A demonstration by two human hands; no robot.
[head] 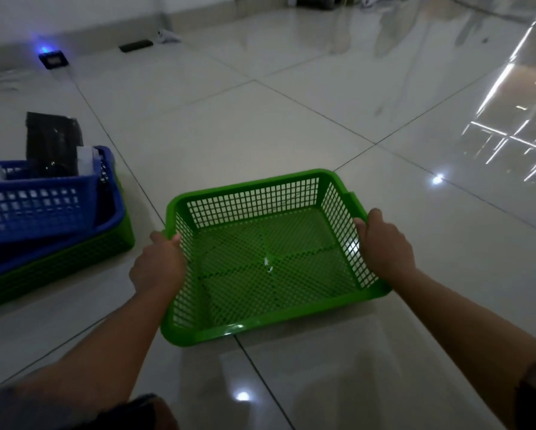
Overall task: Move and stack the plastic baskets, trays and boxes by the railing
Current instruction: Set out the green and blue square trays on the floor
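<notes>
My left hand (pixel 156 263) grips the left rim of the green basket (pixel 270 259), fingers curled over the edge; my right hand (pixel 384 246) grips the right rim the same way. The basket is empty apart from a small pale scrap on its mesh bottom. Cannot tell whether it is lifted or resting on the floor; its near edge seems slightly raised.

Progress, as judged: partway. To the left of the green basket, well apart from it, a stack already exists: a blue basket (pixel 37 206) nested crookedly in a blue tray, which sits on a second green tray (pixel 74 259). The blue basket holds a dark box (pixel 52 144) and some white items. The basket in hand is not yet on any stack. No railing in view, so I cannot say how near the goal spot is.

Surface: glossy pale floor tiles (pixel 260 125) with dark grout lines, reflecting bright window light to the right of the basket. Beyond the basket, by the far wall: a small device with a blue light (pixel 53 58), a flat black object (pixel 135 45). Room is dim.
</notes>
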